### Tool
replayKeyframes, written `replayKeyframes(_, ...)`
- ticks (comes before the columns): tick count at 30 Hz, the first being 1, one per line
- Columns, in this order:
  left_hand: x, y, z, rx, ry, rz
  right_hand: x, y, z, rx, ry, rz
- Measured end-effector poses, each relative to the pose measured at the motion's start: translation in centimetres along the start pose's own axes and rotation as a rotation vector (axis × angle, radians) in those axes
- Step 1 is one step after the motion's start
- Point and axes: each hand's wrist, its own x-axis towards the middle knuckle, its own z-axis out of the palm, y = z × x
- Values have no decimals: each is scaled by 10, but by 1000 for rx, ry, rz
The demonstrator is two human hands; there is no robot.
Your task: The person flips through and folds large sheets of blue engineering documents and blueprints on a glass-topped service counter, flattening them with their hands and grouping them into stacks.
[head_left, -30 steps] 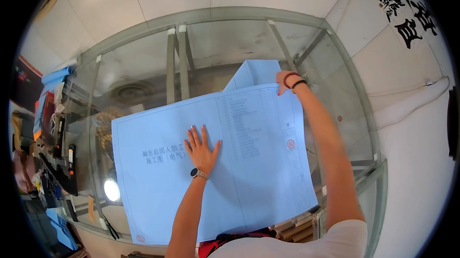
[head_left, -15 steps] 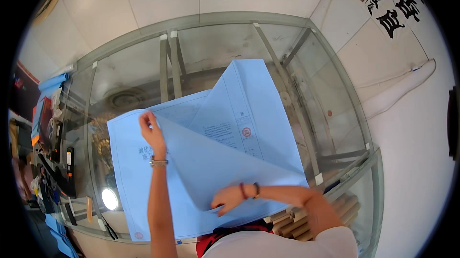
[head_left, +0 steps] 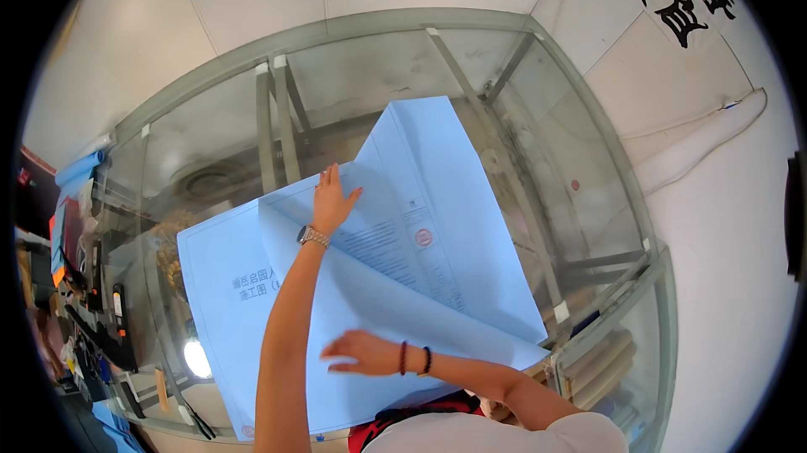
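Large light-blue printed sheets (head_left: 227, 310) lie on a glass-topped table. The upper sheet is partly folded over, with a raised curved fold (head_left: 395, 293) running down to the right. My left hand (head_left: 334, 201) rests near the far edge of the paper, fingers stretched out flat and thumb apart. Nearer to me, my right hand (head_left: 366, 354) is over the folded part with its fingers extended, holding nothing. It is somewhat blurred, and whether it touches the paper I cannot tell.
Under the glass top (head_left: 361, 66) run metal frame bars. Cardboard tubes (head_left: 598, 365) lie at the lower right. Tools, including black-handled pliers (head_left: 200, 424), lie along the left side, beside a blue roll (head_left: 80, 169). A bright round reflection shows at the left.
My left hand has let go of the sheet's corner and moved right and farther away, flattening on the paper. My right hand has shifted left, its fingers now spread.
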Motion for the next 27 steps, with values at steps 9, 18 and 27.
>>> replayKeyframes(9,24,20,46,-49,108,-98,-64,65,10,-608,-22,214)
replayKeyframes(18,-7,46,2,-345,-121,250,-32,16,42,-100,-160,33)
replayKeyframes(27,-43,54,25,250,-106,589,-40,115,-151,-775,840,496)
